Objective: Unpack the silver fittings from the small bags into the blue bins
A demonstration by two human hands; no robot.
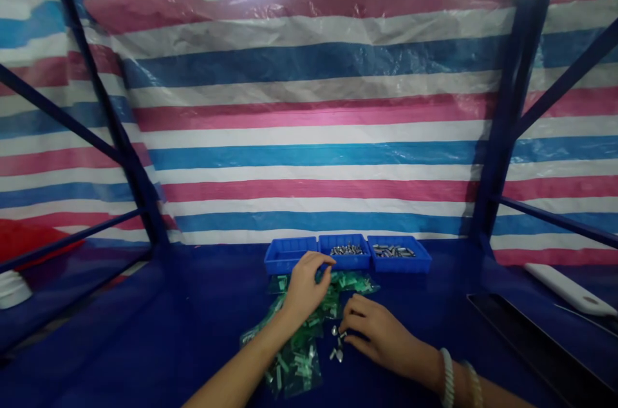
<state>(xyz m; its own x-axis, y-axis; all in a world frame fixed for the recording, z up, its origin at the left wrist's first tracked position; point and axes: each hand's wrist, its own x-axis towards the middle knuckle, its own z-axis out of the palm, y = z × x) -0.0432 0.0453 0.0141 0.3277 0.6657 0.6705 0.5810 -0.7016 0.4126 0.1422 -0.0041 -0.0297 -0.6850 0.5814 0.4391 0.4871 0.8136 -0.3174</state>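
My left hand (305,286) reaches forward over a pile of small green plastic bags (299,356), its fingers pinched together close to the front edge of the blue trays; what it pinches is too small to make out. My right hand (374,331) rests on the blue table with fingers curled over a few small silver metal parts (337,351). Three blue trays stand in a row behind: the left tray (284,255) looks empty, the middle tray (346,250) and the right tray (398,251) hold several silver metal parts.
A striped pink, white and blue tarp hangs behind the blue table (159,331). Dark blue rack posts (502,138) stand at left and right. A white flat object (570,289) and a dark tray (531,343) lie at the right. A white object (12,289) sits far left.
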